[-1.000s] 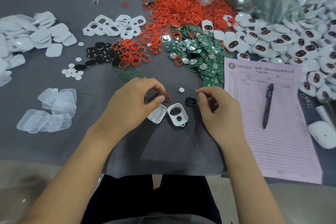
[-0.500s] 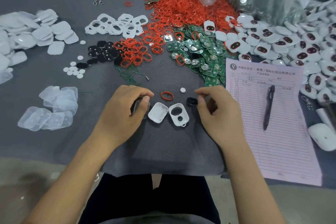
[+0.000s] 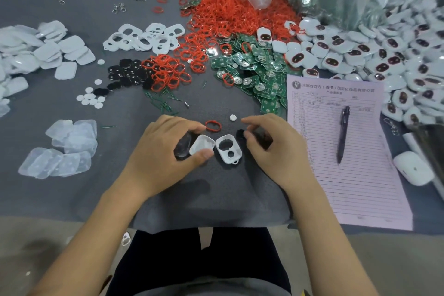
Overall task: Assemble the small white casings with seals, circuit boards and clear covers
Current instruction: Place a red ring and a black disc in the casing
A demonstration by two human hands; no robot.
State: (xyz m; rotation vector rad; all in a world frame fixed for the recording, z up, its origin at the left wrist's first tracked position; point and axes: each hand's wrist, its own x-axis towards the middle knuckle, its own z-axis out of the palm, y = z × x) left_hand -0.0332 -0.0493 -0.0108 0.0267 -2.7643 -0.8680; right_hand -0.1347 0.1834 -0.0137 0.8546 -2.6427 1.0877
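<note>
left fingers: curled; with the thumb they pinched a clear cover against the white back shell.
right fingers: loosely curled over a small black insert; whether they actually pinched it, can't tell.
front casing: lay flat on the grey mat between the hands, cutouts up, touching the back shell.
red seal: loose just beyond the casing, white disc beside it.
advice: probably seat the seal in the casing first, keep it flat and untwisted, then press parts in evenly.
</note>
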